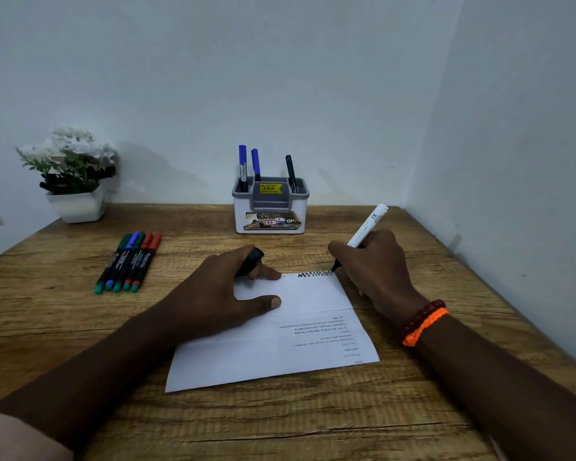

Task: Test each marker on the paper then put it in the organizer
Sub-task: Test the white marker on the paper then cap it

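My right hand (376,264) grips a white-barrelled marker (368,227), its black tip touching the far right corner of the white paper (290,344). A black zigzag line (313,274) runs along the paper's far edge. My left hand (226,294) rests on the paper with thumb stretched out, and its curled fingers hold a black marker cap (251,261). Behind the paper stands the white and grey organizer (270,207) with two blue markers (248,163) and a black one (290,173) upright in it. Several capped markers (128,261) lie in a row at the left.
A white pot of white flowers (74,181) stands at the table's back left corner. White walls close the wooden table (280,420) at the back and on the right. Printed text covers the paper's near right part.
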